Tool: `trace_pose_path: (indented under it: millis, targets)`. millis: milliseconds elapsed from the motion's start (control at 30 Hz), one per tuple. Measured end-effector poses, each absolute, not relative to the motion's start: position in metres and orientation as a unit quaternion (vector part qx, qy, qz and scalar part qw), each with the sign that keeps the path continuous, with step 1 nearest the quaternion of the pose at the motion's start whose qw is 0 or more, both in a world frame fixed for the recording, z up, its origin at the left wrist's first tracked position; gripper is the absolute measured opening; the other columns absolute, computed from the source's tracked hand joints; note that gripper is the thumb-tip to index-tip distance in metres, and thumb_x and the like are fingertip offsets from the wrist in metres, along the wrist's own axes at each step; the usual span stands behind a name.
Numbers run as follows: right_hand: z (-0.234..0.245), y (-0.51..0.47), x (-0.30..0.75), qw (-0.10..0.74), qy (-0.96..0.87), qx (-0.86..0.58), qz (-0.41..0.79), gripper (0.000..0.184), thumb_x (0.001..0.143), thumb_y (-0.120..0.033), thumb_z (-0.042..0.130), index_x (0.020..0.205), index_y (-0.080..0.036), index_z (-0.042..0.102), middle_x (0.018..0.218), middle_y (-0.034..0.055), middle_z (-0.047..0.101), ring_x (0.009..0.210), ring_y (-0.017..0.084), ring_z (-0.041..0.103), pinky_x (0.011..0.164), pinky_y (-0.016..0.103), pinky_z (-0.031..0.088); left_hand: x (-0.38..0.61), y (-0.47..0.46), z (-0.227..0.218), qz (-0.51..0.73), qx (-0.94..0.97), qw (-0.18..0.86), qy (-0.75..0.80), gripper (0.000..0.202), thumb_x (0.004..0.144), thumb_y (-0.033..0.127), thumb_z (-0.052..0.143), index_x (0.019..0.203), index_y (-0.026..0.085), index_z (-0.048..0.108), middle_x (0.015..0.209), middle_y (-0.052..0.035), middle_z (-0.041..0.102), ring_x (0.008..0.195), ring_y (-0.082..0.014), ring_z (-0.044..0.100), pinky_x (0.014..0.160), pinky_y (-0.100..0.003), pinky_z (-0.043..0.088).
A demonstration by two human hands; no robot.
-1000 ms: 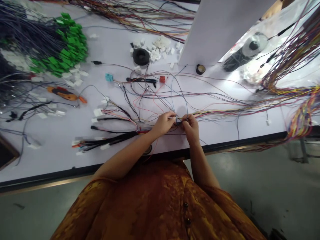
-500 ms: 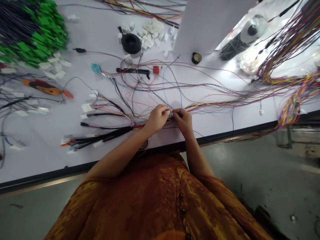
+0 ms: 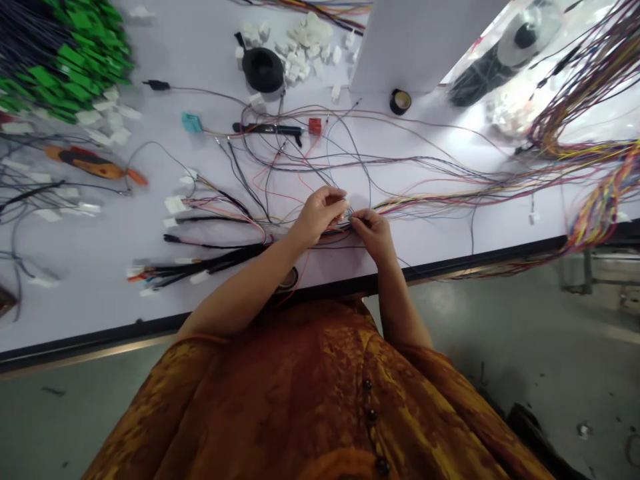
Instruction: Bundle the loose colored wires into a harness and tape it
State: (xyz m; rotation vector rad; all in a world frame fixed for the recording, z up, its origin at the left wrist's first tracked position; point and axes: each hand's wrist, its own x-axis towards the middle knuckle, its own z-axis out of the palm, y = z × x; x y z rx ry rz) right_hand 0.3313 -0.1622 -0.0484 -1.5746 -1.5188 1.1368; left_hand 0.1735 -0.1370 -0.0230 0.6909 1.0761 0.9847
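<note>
My left hand (image 3: 317, 217) is raised a little above the table, its fingertips pinched on thin wire at the harness. Just beside it, my right hand (image 3: 373, 235) pinches the same bunch of thin coloured wires (image 3: 350, 225). The small part between my fingers is hidden. Loose multicoloured wires (image 3: 450, 199) run from my hands towards the right. To the left lie black-sleeved wire bundles (image 3: 215, 259) ending in white connectors (image 3: 175, 204).
A black tape roll (image 3: 401, 101), a black coil (image 3: 263, 70), white connectors (image 3: 300, 53), and a green connector pile (image 3: 65, 67) lie on the pale table (image 3: 100, 307). An orange-handled tool (image 3: 87, 162) lies left. A white upright panel (image 3: 425, 40) stands behind.
My left hand has lifted slightly and drawn back from the wires, while my right hand stays at the bunch. The whole view has shifted as my head moved.
</note>
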Motion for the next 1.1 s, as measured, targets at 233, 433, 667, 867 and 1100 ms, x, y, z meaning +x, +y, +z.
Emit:
trace_pose_path:
  millis: [233,433,667,867,1100]
  targets:
    - [-0.052,-0.164,0.316,0.279,-0.661,-0.641,0.272,0.009,0.083,-0.023,0.054,0.074,-0.023,0.053,0.083,0.0058,0.062,0.085,0.022,0.056,0.083,0.037,0.044,0.119,-0.089,0.062,0.490,0.345,0.614,0.514,0.024,0.104,0.020,0.042,0.101,0.009,0.063,0.074,0.0074,0.057,0.056,0.0018,0.057,0.056,-0.011,0.033]
    - [-0.061,-0.161,0.320,0.249,-0.666,-0.655,0.255,0.008,0.084,-0.023,0.053,0.076,-0.022,0.055,0.083,0.0064,0.063,0.084,0.022,0.058,0.084,0.038,0.046,0.032,-0.048,0.102,0.599,0.390,0.497,0.491,0.060,0.104,0.024,0.003,0.115,0.005,0.059,0.070,0.0101,0.054,0.064,0.0026,0.067,0.062,-0.010,0.026]
    - [0.004,-0.176,0.305,0.371,-0.715,-0.574,0.147,0.044,0.093,-0.034,0.054,0.134,-0.020,0.050,0.123,0.0136,0.059,0.114,0.027,0.059,0.098,0.052,0.049,0.006,-0.178,0.092,0.650,0.535,0.371,0.393,0.006,0.097,0.028,0.065,0.097,0.023,0.068,0.068,0.0066,0.065,0.050,-0.0060,0.059,0.037,-0.024,0.036]
    - [0.064,-0.216,0.171,0.193,-0.892,-0.210,0.352,0.041,0.100,-0.025,0.047,0.140,-0.017,0.046,0.123,0.0107,0.067,0.117,0.022,0.063,0.104,0.041,0.049,-0.011,-0.299,0.093,0.559,0.577,0.248,0.541,0.019,0.092,0.023,0.070,0.110,0.026,0.075,0.113,-0.0038,0.068,0.075,-0.0093,0.066,0.054,-0.023,0.050]
    - [0.030,-0.257,0.113,0.009,-0.884,-0.156,0.441,0.022,0.098,-0.019,0.047,0.115,-0.018,0.061,0.117,0.0089,0.072,0.106,0.022,0.065,0.090,0.033,0.047,-0.059,-0.431,-0.010,0.245,0.477,0.463,0.706,0.010,0.081,0.028,0.074,0.075,0.020,0.072,0.065,0.0004,0.067,0.056,-0.0119,0.057,0.052,-0.022,0.043]
